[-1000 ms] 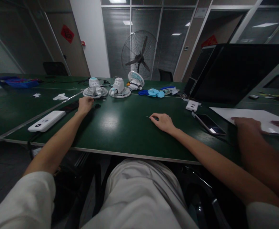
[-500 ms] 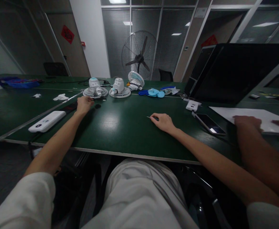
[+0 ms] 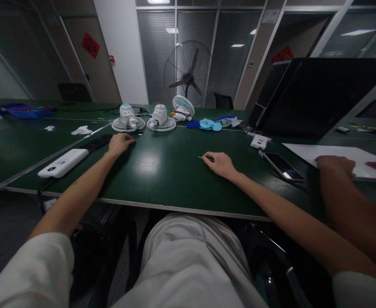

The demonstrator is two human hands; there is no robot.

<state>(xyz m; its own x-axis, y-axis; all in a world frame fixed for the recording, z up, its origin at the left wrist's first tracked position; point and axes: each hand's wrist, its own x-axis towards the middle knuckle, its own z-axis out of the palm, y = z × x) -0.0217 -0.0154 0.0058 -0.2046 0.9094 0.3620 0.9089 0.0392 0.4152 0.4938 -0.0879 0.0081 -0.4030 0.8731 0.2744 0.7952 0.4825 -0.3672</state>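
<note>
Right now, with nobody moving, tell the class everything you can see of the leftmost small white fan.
The leftmost fan looks like plastic. Its round ribbed grille lies face down on the green tabletop. Above it rises a rounded, slotted housing with a pale blue-green cap, and a white fitting sits at the front. It is just left of a similar fan and beyond the left hand, which is not touching it. Its blades cannot be made out.

A thin, pale, needle-like piece points leftward from my right hand near mid-frame, while a small dark item lies left of centre on the worktop, mostly hidden by my left hand.
</note>
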